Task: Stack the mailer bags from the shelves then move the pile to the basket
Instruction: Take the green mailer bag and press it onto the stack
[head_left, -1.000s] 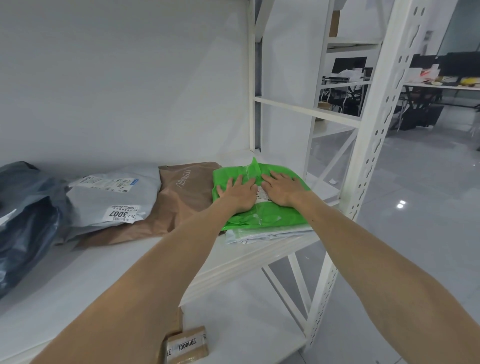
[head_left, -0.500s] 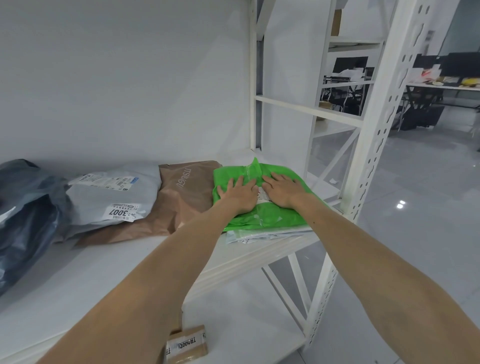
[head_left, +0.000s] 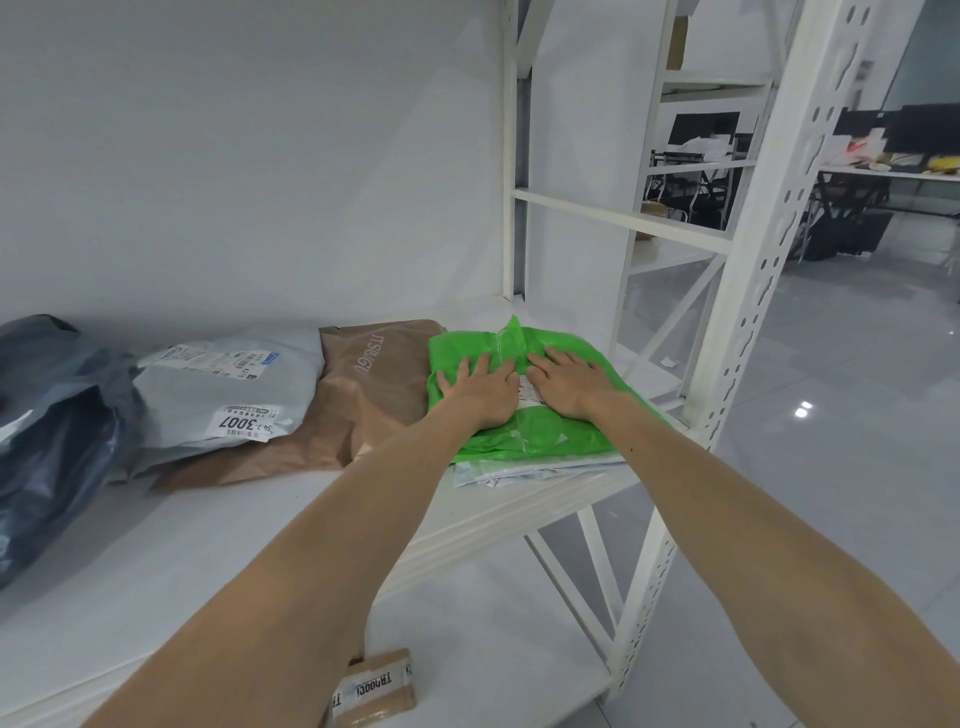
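Both hands lie flat, fingers spread: left hand (head_left: 480, 392) and right hand (head_left: 569, 382) press the green mailer bag (head_left: 524, 431) onto the shelf (head_left: 291, 499) pile

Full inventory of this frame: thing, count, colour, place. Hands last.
green mailer bag: 1, green, top of the pile at the shelf's right end
pale mailer bags: count unclear, whitish, under the green one, only edges showing
brown mailer bag: 1, brown, just left of the pile
grey mailer bag: 1, light grey with white labels, lying partly on the brown one
dark mailer bag: 1, dark blue-grey, far left of the shelf
cardboard box: 1, brown with white tape, lower shelf
shelf rack: 1, white metal
desks: count unclear, cluttered, background right
left hand: flat on the green bag
right hand: flat on the green bag, beside the left
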